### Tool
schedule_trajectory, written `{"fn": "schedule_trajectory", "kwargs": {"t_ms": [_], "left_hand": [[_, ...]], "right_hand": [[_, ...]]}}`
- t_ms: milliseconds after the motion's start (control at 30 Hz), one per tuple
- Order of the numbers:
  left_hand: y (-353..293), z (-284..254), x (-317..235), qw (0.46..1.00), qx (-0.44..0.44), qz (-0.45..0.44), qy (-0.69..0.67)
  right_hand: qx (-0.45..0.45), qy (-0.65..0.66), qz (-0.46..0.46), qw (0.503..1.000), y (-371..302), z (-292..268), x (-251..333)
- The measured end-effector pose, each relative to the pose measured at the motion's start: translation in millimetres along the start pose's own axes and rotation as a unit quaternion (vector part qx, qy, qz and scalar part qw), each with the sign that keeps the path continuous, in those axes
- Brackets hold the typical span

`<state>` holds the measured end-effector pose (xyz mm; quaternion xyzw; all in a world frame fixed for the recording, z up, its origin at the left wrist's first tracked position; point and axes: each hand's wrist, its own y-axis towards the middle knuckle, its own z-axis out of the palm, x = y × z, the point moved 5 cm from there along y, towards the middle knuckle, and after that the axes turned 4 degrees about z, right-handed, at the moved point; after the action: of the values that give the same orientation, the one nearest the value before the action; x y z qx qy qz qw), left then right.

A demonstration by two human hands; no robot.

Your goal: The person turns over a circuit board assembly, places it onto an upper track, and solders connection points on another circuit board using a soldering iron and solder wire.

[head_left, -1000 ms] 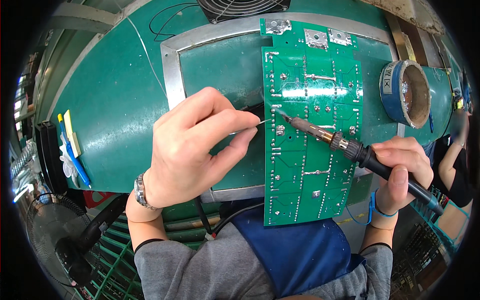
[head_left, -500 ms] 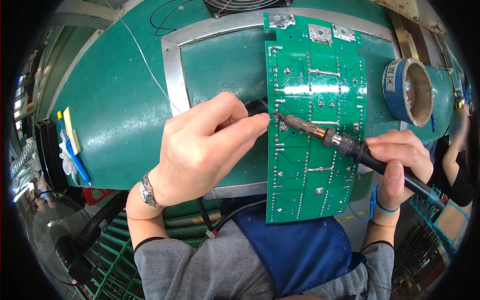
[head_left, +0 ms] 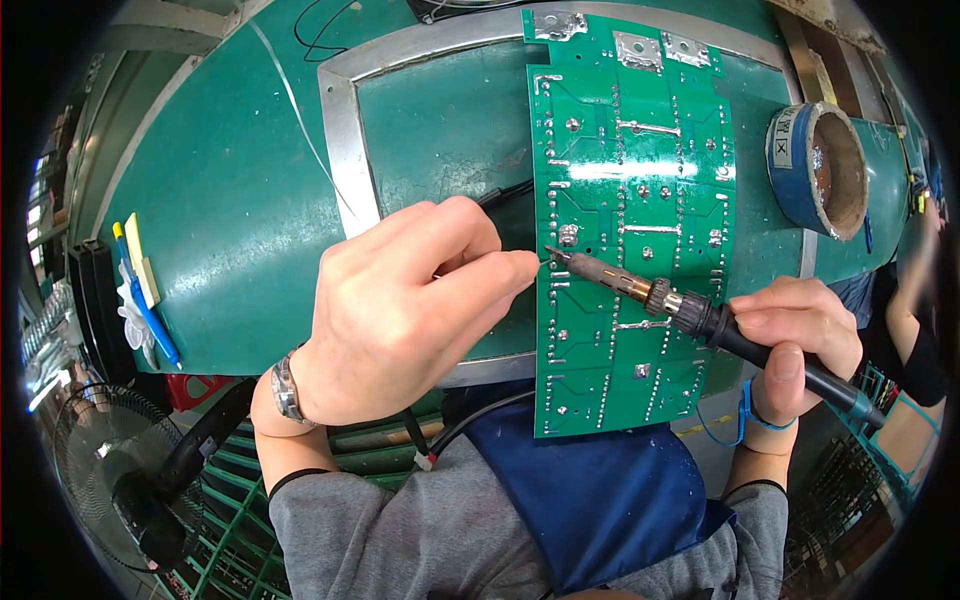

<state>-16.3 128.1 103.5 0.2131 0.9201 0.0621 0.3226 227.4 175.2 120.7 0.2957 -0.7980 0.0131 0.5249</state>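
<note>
A long green circuit board (head_left: 648,290) lies solder side up in front of me, its near end sticking out over the table edge. My right hand (head_left: 805,335) is wrapped around the black handle of a soldering iron (head_left: 655,295). The iron's tip rests at the row of joints along the board's left edge. Beside that edge my left hand (head_left: 410,300) pinches a thin solder wire (head_left: 300,120), and its short end reaches toward the tip. Whether wire and tip touch is too small to tell. The wire runs up behind the hand to the far left.
A blue round holder (head_left: 795,180) with a thick rim stands right of the board. A metal frame (head_left: 350,170) is set around the work area. At left lie a blue pen (head_left: 150,325) and a yellow strip; a black fan (head_left: 140,490) stands below. Another person's arm (head_left: 905,320) shows far right.
The board has slid slightly away from me. The iron's tip and my left hand have moved a little nearer along the board's left edge, to joints closer to me.
</note>
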Motion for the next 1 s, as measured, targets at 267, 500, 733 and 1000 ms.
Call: {"fn": "schedule_trajectory", "kwargs": {"t_ms": [267, 500, 733, 1000], "left_hand": [[0.3, 3.8, -3.5, 1.0, -0.013, -0.011, 0.001], [-18.2, -3.4, -15.2, 0.998, -0.045, -0.034, 0.029], [-30.0, 5.5, -17.1, 0.997, -0.053, -0.041, 0.03], [-26.9, 14.3, -18.1, 0.998, -0.054, -0.009, 0.043]], "right_hand": [[0.002, -0.043, -0.029, 0.999, -12.4, 5.0, 7.3], [-0.042, -0.026, 0.035, 0.998, -28.5, -10.8, 7.3], [-0.031, 0.004, 0.044, 0.999, -28.9, -3.4, 3.9], [0.027, -0.018, -0.035, 0.999, -25.7, 2.1, 6.0]]}}
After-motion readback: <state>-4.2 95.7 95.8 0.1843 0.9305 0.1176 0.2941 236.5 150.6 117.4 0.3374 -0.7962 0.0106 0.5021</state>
